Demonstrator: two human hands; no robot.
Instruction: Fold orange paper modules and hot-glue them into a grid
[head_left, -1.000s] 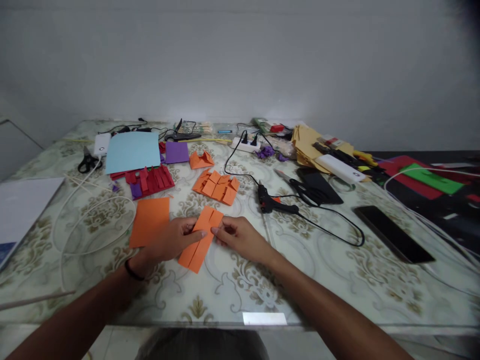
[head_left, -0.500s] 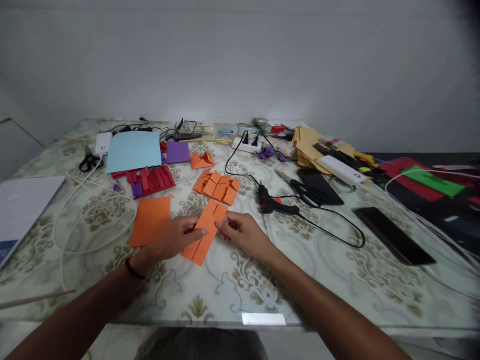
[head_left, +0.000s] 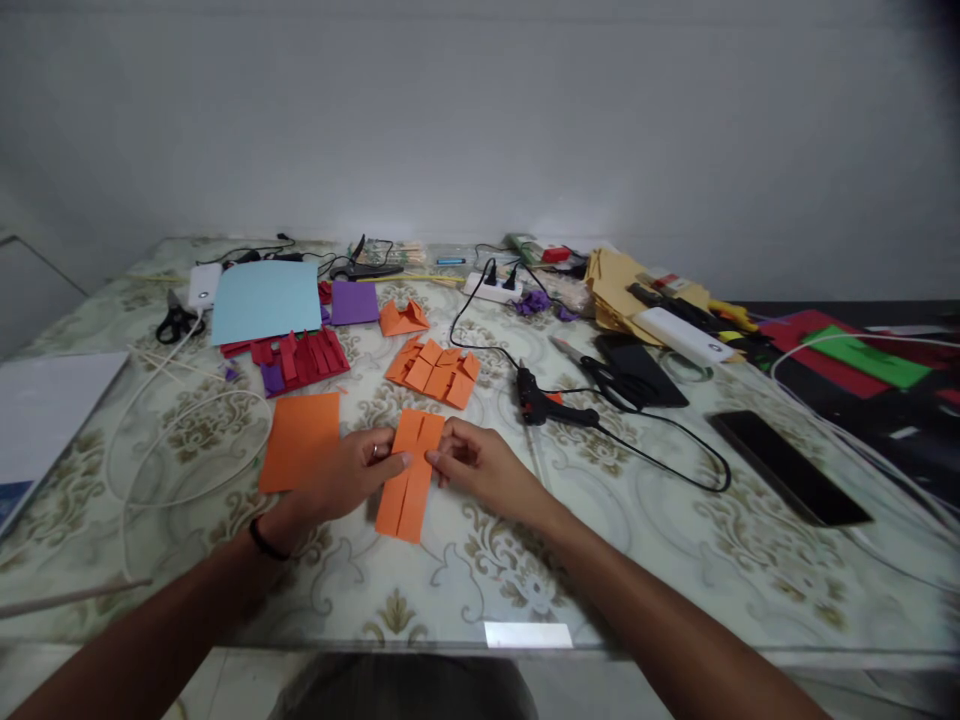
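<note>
Patterned surface (head_left: 480, 600), pale w/ tan & grey floral print, carries everything. At far L edge, 1 white sheet (head_left: 64, 405) w/ a blue corner; further back, 1 light-blue sheet (head_left: 266, 303) overlapping red paper. 2 bare hands near the middle: L hand (head_left: 352, 475) has its thumb flat on top of the folded orange strip (head_left: 409, 485), other fingers curled in at the L edge, so the strip's clamped there; R hand (head_left: 484, 470) has thumb tip & bent index together on the R edge, a light pinch, remaining fingers half curled. Strip sits btwn the hands, close to upright in view, w/ a slit-like seam down its length. 1 flat orange sheet (head_left: 300, 425) lies just L of it, partly behind the L hand. To the R: 2 black slabs, 1 a phone (head_left: 791, 468); 1 black glue gun (head_left: 551, 405) w/ cord; 1 pr black-handled scissors (head_left: 619, 385). Beyond the strip, 2 orange folded items, a wide one (head_left: 433, 373) & a smaller one (head_left: 403, 318). 1 white power strip (head_left: 493, 289), 2 plugs in. Red-&-white label (head_left: 666, 282), far R: print too small to read. Smallest: 1 ring (head_left: 375, 450), L hand.
</note>
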